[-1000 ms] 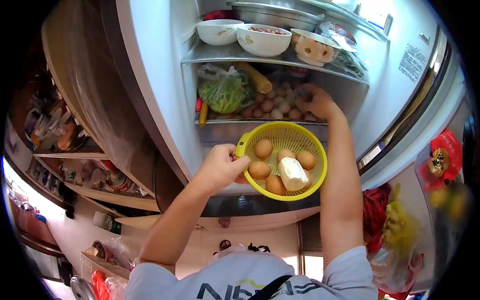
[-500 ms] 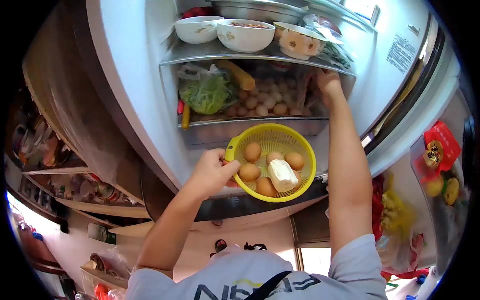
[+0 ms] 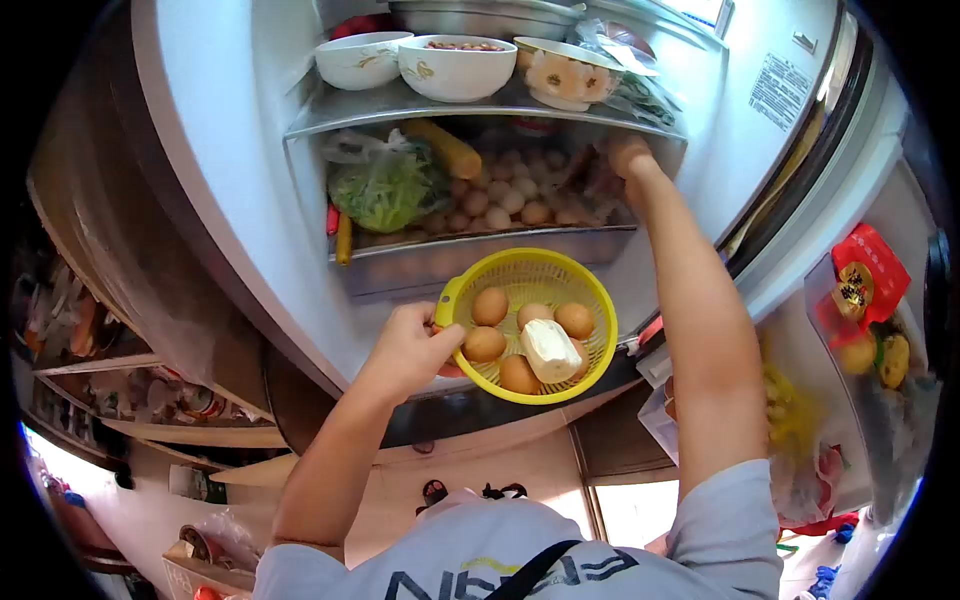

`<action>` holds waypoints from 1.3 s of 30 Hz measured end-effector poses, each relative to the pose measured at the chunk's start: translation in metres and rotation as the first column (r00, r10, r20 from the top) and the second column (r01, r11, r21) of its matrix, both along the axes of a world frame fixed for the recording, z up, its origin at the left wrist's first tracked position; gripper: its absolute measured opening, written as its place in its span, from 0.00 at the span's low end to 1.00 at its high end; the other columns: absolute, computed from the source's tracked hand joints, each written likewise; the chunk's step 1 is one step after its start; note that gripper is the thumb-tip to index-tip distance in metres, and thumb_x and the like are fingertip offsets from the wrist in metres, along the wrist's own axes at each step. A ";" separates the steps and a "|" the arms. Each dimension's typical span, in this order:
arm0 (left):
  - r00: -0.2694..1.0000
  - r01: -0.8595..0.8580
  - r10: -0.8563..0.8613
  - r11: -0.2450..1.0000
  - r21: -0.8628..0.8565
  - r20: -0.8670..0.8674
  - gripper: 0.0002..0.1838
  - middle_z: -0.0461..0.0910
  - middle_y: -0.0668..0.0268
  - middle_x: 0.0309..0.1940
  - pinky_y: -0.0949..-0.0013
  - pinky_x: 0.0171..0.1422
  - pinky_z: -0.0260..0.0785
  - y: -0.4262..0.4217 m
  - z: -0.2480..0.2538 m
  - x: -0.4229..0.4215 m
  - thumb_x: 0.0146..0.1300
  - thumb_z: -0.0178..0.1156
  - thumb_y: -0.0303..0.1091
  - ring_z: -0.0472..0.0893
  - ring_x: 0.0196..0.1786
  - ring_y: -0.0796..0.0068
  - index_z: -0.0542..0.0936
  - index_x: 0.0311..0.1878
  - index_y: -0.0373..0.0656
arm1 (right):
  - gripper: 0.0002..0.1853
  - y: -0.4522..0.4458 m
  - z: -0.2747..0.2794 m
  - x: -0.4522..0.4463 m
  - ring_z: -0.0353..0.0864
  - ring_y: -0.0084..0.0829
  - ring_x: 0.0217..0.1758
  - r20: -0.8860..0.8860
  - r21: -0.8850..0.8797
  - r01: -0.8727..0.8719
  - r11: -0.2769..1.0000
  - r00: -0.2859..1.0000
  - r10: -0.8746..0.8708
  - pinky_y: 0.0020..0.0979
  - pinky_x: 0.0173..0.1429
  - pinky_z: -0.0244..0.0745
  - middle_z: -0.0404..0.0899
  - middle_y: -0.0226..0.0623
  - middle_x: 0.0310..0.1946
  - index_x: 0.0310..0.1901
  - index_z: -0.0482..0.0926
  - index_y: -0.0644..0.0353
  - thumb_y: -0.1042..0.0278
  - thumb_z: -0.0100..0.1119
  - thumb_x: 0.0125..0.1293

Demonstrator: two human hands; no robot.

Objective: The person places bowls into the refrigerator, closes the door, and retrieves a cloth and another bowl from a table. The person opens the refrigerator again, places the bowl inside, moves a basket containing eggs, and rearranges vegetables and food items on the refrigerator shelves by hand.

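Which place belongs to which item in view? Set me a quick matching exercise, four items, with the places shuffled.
Items
1. yellow basket
2. white block
3. bagged greens
4. right hand

Places, left and right as seen in the picture
A. at the left of the lower fridge compartment
B. among brown eggs
C. at the right of the lower fridge compartment
D. held at its side by the left hand

Pairs: 1-D, 2-B, 3-A, 4-C

Above and left of the right hand [image 3: 628,155], a refrigerator shelf [image 3: 375,114] bears three ceramic bowls [image 3: 457,76]; directly left, the lower drawer [image 3: 400,272] holds eggs [image 3: 512,202] and, farther out, bagged leafy greens [image 3: 385,190].
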State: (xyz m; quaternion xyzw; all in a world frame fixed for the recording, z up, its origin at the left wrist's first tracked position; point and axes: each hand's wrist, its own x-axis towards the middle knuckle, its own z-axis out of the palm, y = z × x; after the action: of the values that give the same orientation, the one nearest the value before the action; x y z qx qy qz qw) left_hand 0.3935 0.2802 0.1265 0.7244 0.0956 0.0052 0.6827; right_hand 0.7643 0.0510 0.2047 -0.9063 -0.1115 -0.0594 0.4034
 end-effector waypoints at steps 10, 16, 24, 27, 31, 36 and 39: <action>0.999 0.031 -0.031 0.999 -0.029 0.011 0.15 0.83 0.55 0.35 0.67 0.38 0.86 -0.001 0.000 0.002 0.65 0.59 0.30 0.88 0.35 0.66 0.78 0.45 0.24 | 0.21 0.002 0.023 -0.066 0.81 0.51 0.60 0.177 -0.816 0.060 0.575 0.973 0.151 0.43 0.64 0.76 0.81 0.57 0.54 0.57 0.80 0.55 0.53 0.60 0.68; 0.999 0.025 -0.024 0.999 -0.029 0.048 0.15 0.83 0.56 0.34 0.67 0.37 0.86 0.001 -0.007 0.005 0.65 0.59 0.30 0.88 0.35 0.67 0.78 0.45 0.23 | 0.21 0.009 0.025 -0.098 0.86 0.50 0.51 0.544 -0.734 0.394 0.553 0.829 0.132 0.47 0.52 0.83 0.81 0.53 0.56 0.60 0.78 0.57 0.57 0.56 0.70; 1.000 0.023 -0.023 1.000 0.012 0.008 0.15 0.84 0.54 0.37 0.66 0.38 0.87 0.001 -0.010 0.005 0.65 0.59 0.29 0.88 0.36 0.65 0.78 0.47 0.23 | 0.29 0.014 0.051 -0.121 0.79 0.48 0.65 -0.089 -0.856 -0.080 0.511 0.996 0.007 0.43 0.68 0.74 0.77 0.52 0.64 0.76 0.62 0.51 0.55 0.45 0.76; 1.000 0.020 -0.020 1.000 0.004 0.009 0.16 0.84 0.54 0.38 0.66 0.40 0.87 0.001 -0.011 0.004 0.66 0.59 0.30 0.88 0.37 0.65 0.78 0.49 0.24 | 0.29 0.008 0.006 -0.092 0.70 0.52 0.72 0.051 -0.870 -0.023 0.493 0.989 0.136 0.46 0.74 0.67 0.69 0.51 0.70 0.76 0.61 0.44 0.51 0.42 0.77; 1.000 0.002 -0.002 0.999 -0.034 -0.008 0.16 0.84 0.53 0.39 0.65 0.41 0.87 0.004 -0.021 0.002 0.65 0.59 0.30 0.88 0.37 0.64 0.78 0.49 0.23 | 0.28 0.002 -0.030 -0.061 0.60 0.59 0.76 0.162 -0.786 0.011 0.618 0.969 0.189 0.50 0.78 0.58 0.59 0.50 0.76 0.77 0.61 0.39 0.49 0.38 0.78; 0.997 -0.079 0.079 0.997 -0.014 -0.012 0.16 0.84 0.53 0.38 0.65 0.40 0.87 0.008 -0.043 -0.001 0.65 0.58 0.29 0.88 0.36 0.65 0.79 0.47 0.23 | 0.27 0.014 -0.037 -0.055 0.62 0.59 0.75 0.152 -0.779 -0.016 0.627 0.965 0.213 0.50 0.77 0.60 0.64 0.51 0.73 0.76 0.61 0.42 0.53 0.40 0.77; 0.993 -0.114 0.114 0.992 0.048 -0.018 0.15 0.85 0.54 0.36 0.65 0.40 0.86 0.018 -0.058 -0.002 0.64 0.59 0.29 0.88 0.35 0.65 0.80 0.45 0.23 | 0.27 0.024 -0.055 -0.041 0.69 0.57 0.71 0.206 -0.767 0.016 0.642 0.953 0.222 0.50 0.75 0.62 0.71 0.48 0.69 0.75 0.63 0.42 0.58 0.42 0.76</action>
State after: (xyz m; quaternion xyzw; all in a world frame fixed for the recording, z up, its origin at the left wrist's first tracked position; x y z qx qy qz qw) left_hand 0.3910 0.2980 0.0682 0.7335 0.1436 0.0390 0.6632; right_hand 0.7231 0.0748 0.1498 -0.9653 -0.2339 -0.1117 -0.0313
